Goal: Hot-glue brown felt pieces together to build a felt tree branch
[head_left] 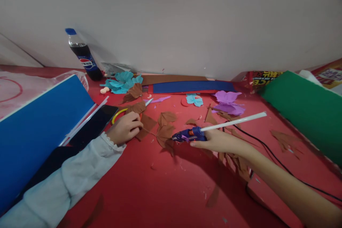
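My right hand (211,140) is wrapped round a dark blue glue gun (191,134), which has a long white glue stick (235,121) jutting from its back. The gun's nozzle is at the right edge of a brown paper leaf cluster (164,133); I cannot tell if it touches. My left hand (127,128) is closed, pinching the thin brown stem (148,131) of that cluster. Beside and partly behind the left hand are yellow-handled scissors (117,114), with brown paper lying over them.
A cola bottle (86,58) leans on the white wall. Teal (123,82) and purple (228,102) paper flowers lie at the back. Blue board (48,131) stands left, green board (304,110) right. A phone (93,124) is near my left sleeve; a black cable (278,160) runs right.
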Action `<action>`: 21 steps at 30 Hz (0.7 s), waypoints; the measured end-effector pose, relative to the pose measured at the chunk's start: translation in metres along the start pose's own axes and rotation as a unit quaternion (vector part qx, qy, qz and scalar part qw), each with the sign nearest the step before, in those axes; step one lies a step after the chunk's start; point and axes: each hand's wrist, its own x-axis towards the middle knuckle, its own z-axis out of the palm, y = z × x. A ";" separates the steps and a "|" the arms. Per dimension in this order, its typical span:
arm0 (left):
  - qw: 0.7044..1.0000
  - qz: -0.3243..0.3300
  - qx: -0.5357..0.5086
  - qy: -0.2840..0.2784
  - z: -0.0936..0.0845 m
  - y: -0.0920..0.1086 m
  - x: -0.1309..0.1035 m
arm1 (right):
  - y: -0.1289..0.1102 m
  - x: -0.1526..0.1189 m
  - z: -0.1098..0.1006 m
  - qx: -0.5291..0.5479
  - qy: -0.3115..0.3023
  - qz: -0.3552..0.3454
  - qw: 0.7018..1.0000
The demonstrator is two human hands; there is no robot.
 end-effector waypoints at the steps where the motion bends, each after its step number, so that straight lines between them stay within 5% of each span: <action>1: 1.000 0.001 0.000 0.000 0.000 -0.001 0.000 | 0.000 -0.001 0.000 0.000 0.001 0.001 1.000; 21: 1.000 0.001 0.005 -0.006 0.000 -0.002 0.000 | 0.001 -0.004 -0.006 0.013 -0.004 -0.017 1.000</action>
